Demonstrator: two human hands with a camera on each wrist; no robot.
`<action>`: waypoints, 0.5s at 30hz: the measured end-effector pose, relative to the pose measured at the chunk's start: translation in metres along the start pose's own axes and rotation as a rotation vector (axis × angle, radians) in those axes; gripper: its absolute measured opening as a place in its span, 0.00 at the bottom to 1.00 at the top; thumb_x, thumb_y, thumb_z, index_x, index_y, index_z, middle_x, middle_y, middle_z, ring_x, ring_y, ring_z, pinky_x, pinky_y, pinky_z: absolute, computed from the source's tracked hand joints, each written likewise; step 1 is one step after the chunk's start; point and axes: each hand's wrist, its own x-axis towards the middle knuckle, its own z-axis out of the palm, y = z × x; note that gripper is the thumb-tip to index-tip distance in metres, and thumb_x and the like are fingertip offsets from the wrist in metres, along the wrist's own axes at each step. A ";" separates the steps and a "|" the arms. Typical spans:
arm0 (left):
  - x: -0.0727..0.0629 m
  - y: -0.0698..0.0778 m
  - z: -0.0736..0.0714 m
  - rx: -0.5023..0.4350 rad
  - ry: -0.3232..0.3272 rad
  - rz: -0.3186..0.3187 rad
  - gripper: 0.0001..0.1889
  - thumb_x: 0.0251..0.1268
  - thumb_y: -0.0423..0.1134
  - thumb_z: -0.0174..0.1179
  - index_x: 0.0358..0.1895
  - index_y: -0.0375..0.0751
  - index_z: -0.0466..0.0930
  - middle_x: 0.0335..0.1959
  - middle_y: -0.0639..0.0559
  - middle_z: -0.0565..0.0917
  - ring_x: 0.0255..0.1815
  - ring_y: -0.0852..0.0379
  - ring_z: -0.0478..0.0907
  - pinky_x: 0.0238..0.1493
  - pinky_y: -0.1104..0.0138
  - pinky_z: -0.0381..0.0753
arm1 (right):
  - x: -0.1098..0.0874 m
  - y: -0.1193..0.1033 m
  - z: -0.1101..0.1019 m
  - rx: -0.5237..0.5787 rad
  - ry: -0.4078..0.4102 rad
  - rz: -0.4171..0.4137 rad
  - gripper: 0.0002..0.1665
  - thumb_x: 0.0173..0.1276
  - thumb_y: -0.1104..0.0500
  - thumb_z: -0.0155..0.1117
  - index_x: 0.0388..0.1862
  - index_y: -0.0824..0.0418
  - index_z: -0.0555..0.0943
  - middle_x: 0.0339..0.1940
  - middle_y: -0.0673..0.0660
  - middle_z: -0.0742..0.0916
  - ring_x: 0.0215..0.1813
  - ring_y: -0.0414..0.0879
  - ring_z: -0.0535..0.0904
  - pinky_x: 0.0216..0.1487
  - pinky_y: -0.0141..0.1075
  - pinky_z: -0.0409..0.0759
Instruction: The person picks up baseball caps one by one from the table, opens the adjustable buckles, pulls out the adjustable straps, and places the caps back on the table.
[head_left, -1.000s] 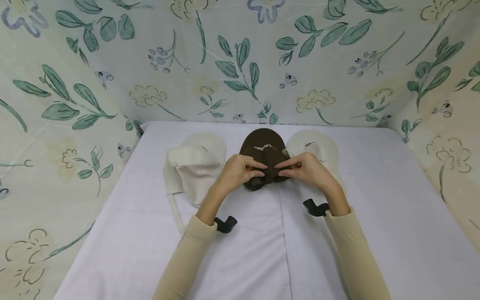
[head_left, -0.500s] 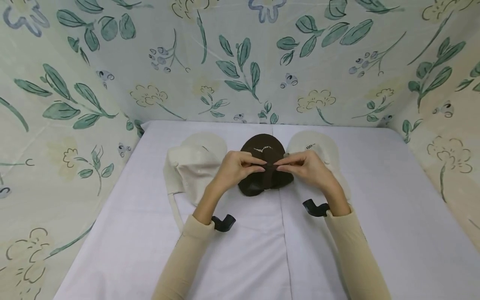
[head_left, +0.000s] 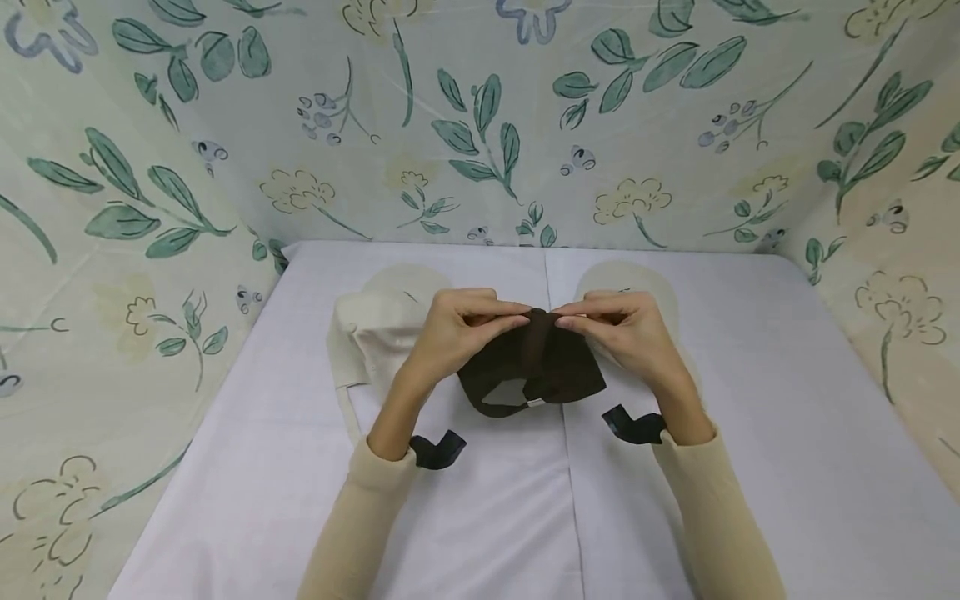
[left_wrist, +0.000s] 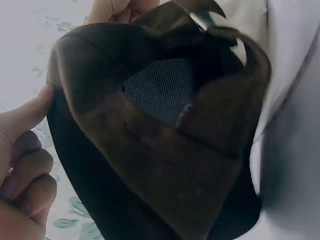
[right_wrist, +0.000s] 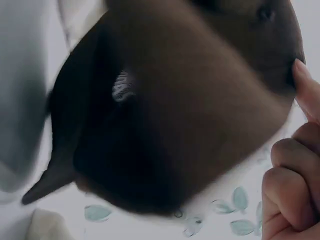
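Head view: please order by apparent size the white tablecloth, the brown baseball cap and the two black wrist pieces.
1. White tablecloth
2. Brown baseball cap
3. Left black wrist piece, right black wrist piece: alike, unranked

Can't see far side of brown cap (head_left: pixel 555 362) in head view, nor read small white tag (head_left: pixel 536 402) near lower edge; can't make out right cream cap (head_left: pixel 637 277) in full, largely covered by right hand (head_left: pixel 633 333), or right part of left cream cap (head_left: pixel 382 333), behind left hand (head_left: pixel 453 333), nor read tiny dark mark (head_left: pixel 410 296). Can't follow left sleeve (head_left: pixel 367 508) or right sleeve (head_left: pixel 712 508) past bottom edge. In wrist views, can't get either hand whole, cropped at outer edges, nor identify pale patch (right_wrist: pixel 121 86) inside blurred cap, cut by top edge on right wrist.
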 end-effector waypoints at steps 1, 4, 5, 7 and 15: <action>0.000 0.004 0.000 -0.012 0.006 0.016 0.08 0.61 0.25 0.72 0.44 0.31 0.92 0.15 0.51 0.68 0.19 0.59 0.60 0.23 0.70 0.58 | 0.000 -0.004 0.001 0.007 0.013 -0.013 0.07 0.64 0.72 0.73 0.40 0.68 0.92 0.19 0.53 0.76 0.23 0.41 0.62 0.23 0.33 0.59; -0.001 0.016 -0.002 -0.039 0.020 0.059 0.08 0.60 0.23 0.72 0.42 0.29 0.91 0.14 0.51 0.66 0.18 0.59 0.59 0.22 0.70 0.57 | -0.001 -0.016 0.004 0.041 0.047 -0.048 0.07 0.63 0.73 0.73 0.40 0.69 0.91 0.17 0.51 0.73 0.23 0.42 0.60 0.23 0.35 0.56; -0.002 0.020 -0.002 -0.041 0.024 0.074 0.08 0.59 0.23 0.72 0.42 0.29 0.91 0.14 0.52 0.65 0.18 0.59 0.59 0.21 0.70 0.56 | -0.002 -0.020 0.005 0.065 0.056 -0.061 0.07 0.63 0.74 0.73 0.40 0.70 0.91 0.17 0.51 0.74 0.22 0.42 0.60 0.23 0.35 0.56; -0.003 0.027 -0.002 -0.045 0.035 0.098 0.07 0.59 0.23 0.72 0.41 0.29 0.91 0.14 0.53 0.64 0.18 0.60 0.58 0.21 0.70 0.55 | -0.002 -0.027 0.008 0.103 0.073 -0.090 0.08 0.61 0.76 0.73 0.39 0.71 0.91 0.16 0.50 0.73 0.22 0.42 0.60 0.22 0.34 0.55; -0.005 0.047 -0.003 0.002 0.112 0.205 0.06 0.58 0.23 0.73 0.38 0.30 0.92 0.13 0.56 0.62 0.17 0.62 0.56 0.20 0.70 0.53 | -0.003 -0.043 0.019 0.169 0.137 -0.275 0.14 0.54 0.82 0.73 0.37 0.72 0.91 0.13 0.49 0.64 0.20 0.38 0.57 0.22 0.31 0.52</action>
